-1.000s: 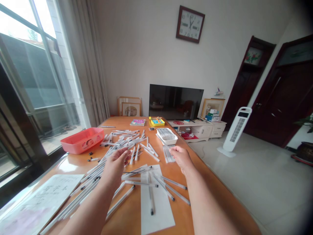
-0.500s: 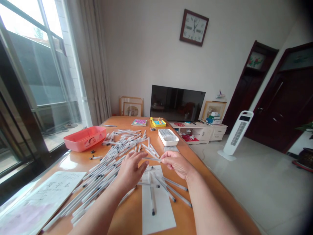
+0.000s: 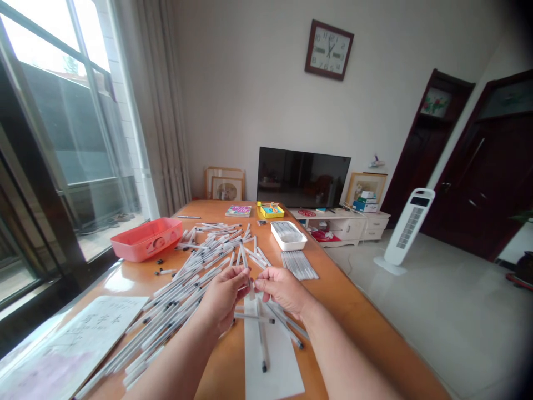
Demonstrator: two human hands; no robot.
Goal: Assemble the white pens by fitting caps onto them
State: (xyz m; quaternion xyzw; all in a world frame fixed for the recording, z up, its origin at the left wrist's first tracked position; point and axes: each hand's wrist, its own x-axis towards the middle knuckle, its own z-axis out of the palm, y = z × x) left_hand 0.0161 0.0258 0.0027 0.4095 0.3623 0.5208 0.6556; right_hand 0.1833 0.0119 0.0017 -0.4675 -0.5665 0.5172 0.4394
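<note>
Over the table and a white sheet of paper, the left hand pinches a pen pointing away, the right hand bunched narrow beside its near end. A steady left pinch should help alignment; I cannot tell what, if anything, the right grips, and that end blurs.

A brown-framed wall clock is hanging high on the pale wall. Below it, a black flat-screen television is reflecting the room, and small stacked boxes are resting on a white TV cabinet. To the right, a white tower fan is standing on the glossy tiled floor, near a dark red door. At left, a grey curtain is hanging beside the glass window.
</note>
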